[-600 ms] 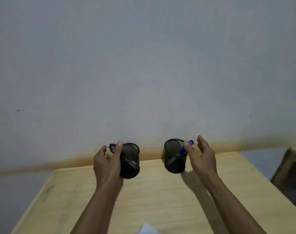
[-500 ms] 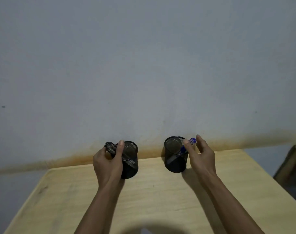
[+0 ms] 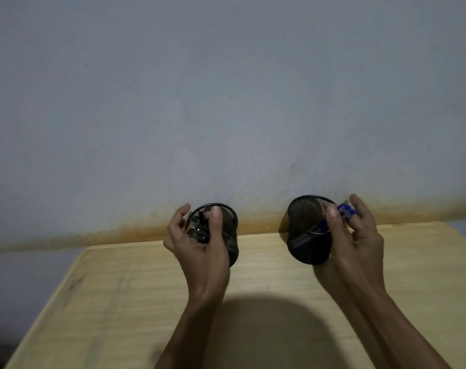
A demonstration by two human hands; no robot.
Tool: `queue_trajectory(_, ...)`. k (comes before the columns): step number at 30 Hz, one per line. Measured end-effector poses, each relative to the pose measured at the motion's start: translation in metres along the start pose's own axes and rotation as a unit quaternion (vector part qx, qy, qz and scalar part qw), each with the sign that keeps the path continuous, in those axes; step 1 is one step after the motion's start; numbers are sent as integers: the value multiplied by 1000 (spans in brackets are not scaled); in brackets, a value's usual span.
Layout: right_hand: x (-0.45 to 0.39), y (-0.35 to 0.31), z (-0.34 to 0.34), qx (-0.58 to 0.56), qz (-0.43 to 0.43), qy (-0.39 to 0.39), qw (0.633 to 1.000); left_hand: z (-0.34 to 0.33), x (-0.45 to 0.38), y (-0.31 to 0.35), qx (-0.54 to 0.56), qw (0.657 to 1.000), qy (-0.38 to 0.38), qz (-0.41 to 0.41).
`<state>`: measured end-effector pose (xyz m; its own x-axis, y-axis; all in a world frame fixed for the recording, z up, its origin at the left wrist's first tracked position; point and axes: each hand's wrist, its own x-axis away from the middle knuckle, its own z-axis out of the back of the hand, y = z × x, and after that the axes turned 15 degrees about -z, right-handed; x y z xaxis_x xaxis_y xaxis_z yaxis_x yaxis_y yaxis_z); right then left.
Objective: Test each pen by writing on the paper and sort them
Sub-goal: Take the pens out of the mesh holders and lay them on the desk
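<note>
Two black mesh pen cups stand near the far edge of the wooden table (image 3: 279, 275). My left hand (image 3: 200, 249) wraps around the left cup (image 3: 230, 235) and pinches dark pens (image 3: 198, 227) that stick out of its rim. My right hand (image 3: 354, 243) is against the right cup (image 3: 306, 235), which tilts toward me. Its thumb and fingers hold a blue-capped pen (image 3: 345, 211) that leans out of that cup. No paper is in view.
A grey wall with a rusty stain along its base rises right behind the table. The table's left edge drops off to a dim floor. A round shadow lies on the wood between my forearms.
Both hands have closed in on the cups and pens. The right cup has tilted toward me. The white paper corner at the bottom has left the view.
</note>
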<state>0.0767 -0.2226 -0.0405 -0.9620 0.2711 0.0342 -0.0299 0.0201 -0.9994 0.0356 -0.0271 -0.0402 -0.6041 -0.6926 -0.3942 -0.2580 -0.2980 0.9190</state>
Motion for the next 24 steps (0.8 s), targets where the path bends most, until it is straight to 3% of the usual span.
queue_trajectory(5,-7,-12,1,46,26,16,998,0,-1,6,-7,1000,5,2)
queue_trajectory(12,2,-63,6,-45,36,20,998,13,-14,37,7,1000,10,-15)
queue_trajectory(17,31,-107,23,-247,10,-11,969,36,-17,91,167,973,126,-93)
queue_trajectory(21,63,-104,38,-352,-42,-19,935,65,-4,104,311,933,178,-19)
queue_trajectory(24,82,-75,43,-339,-59,25,938,79,19,82,316,930,185,27)
